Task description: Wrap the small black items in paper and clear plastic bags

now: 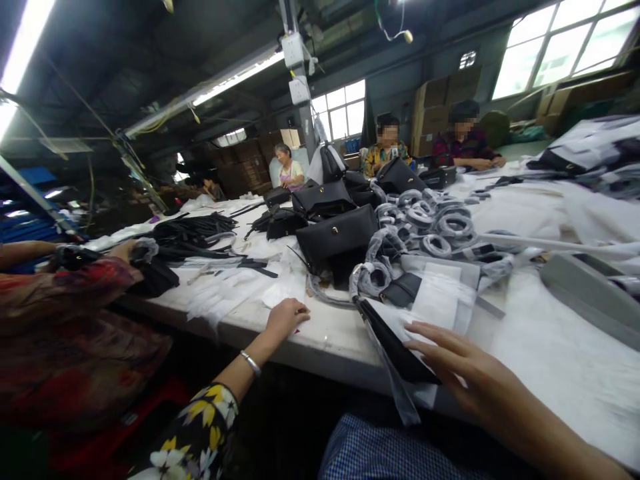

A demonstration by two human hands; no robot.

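The scene is viewed from a single head-worn camera, tilted and directed forward and down across the desk (550, 353). The desk's near edge is seen close up, while seated workers beyond its far end are seen distantly.

A handbag workshop on a factory floor.

One long white worktable (550, 347) runs down the hall, heaped with finished black handbags (336, 239), bundles of black straps (193, 230) and coils of wrapped handles (440, 223). Several workers (387, 150) sit along its far end, with another at the near left in a red patterned sleeve (65, 293). Cardboard cartons (433, 113) are stacked against the back wall, fluorescent tube lights (237, 79) hang from the dark ceiling, and power sockets (295, 50) are fixed on a pillar beneath high windows (565, 43).
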